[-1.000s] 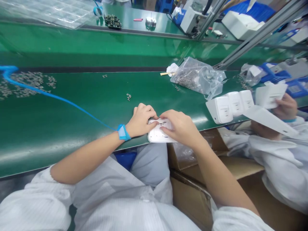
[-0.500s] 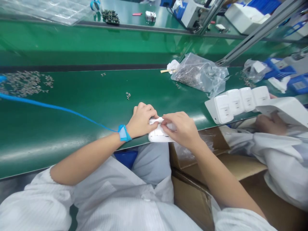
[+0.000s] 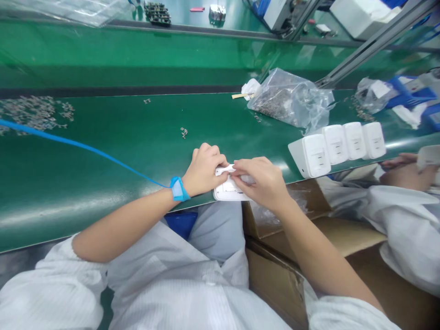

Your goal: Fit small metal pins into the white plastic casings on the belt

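Observation:
A white plastic housing (image 3: 227, 190) lies at the near edge of the green bench (image 3: 103, 156), just in front of me. My left hand (image 3: 204, 168) is curled over its left end, fingers closed on it; a blue wrist strap (image 3: 178, 189) with a blue cord (image 3: 68, 143) sits on that wrist. My right hand (image 3: 263, 181) grips the housing's right side, thumb and fingers pinched at its top where a small white part shows. Most of the housing is hidden under both hands.
A row of white adapter housings (image 3: 338, 147) stands to the right. A clear bag of small metal parts (image 3: 290, 98) lies behind them. Loose metal clips (image 3: 34, 112) are scattered far left. A co-worker's hand (image 3: 405, 169) and white sleeve are at right. Cardboard boxes (image 3: 275, 270) sit below the bench.
My hands stayed on the housing, fingers shifting slightly at its top. The co-worker set another white housing into the row and drew the hand back to the right.

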The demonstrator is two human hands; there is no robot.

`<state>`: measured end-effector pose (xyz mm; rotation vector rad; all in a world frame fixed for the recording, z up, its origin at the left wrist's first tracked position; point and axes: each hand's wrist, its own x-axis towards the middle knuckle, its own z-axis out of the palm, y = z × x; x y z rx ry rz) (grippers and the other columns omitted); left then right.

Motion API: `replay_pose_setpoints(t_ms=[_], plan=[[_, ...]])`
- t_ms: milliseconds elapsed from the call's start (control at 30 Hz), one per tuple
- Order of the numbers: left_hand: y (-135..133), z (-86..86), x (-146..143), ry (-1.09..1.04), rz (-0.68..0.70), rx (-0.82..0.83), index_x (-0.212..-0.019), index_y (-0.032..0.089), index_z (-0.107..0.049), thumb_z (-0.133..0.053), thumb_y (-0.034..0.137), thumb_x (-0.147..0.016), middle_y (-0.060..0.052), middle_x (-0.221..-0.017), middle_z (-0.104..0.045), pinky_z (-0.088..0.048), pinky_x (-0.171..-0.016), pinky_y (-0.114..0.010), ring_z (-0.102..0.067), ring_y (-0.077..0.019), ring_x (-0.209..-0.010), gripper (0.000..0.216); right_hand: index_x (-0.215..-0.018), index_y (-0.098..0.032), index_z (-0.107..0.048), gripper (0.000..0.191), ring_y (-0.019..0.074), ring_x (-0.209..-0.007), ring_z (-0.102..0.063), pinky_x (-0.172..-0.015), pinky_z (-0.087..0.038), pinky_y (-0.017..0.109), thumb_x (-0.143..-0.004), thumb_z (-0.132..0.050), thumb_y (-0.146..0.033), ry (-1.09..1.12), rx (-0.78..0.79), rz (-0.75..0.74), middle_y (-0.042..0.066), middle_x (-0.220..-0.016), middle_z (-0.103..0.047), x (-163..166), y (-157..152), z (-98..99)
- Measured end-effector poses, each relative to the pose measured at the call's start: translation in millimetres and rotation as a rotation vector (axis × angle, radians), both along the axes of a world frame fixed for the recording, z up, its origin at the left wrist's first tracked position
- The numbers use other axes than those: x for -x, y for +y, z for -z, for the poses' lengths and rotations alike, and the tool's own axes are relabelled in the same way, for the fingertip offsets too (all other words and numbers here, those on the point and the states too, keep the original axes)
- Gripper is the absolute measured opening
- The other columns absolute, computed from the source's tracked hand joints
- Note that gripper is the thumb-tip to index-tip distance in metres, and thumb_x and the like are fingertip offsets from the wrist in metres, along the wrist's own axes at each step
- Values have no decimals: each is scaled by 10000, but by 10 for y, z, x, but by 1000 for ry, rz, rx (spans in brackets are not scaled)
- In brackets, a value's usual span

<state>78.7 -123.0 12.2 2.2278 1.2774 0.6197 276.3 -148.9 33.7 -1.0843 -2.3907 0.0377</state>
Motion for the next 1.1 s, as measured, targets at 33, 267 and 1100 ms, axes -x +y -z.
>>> replay_pose_setpoints(t_ms=[33,267,1100], plan=[[-5,0,-5,7,-4,-1,-806,202,-630,-668,272,-810,-48,-921,-588,-335,-826,-409,-471,-250,-1005,80,-975,-241,-625,111,201,-837,-744,-755,-482,350,-903,-608,-159,-22,0,2,3,-919,-796,4,1,-2],[-48,1,-54,106,10,-123,-811,194,-587,-620,285,-828,-66,-903,-559,-325,-779,-410,-483,-251,-942,98,-1089,-254,-638,251,195,-828,-740,-822,-535,362,-866,-631,-138,182,-34,104,-5,-886,-783,28,-29,-10],[-34,122,1,60,-16,-195,-803,186,-593,-601,229,-809,-45,-867,-545,-340,-753,-364,-539,-221,-876,45,-904,-242,-718,134,272,-1109,-596,-892,-349,441,-799,-649,-193,-12,220,165,1,-1097,-769,86,72,-23]])
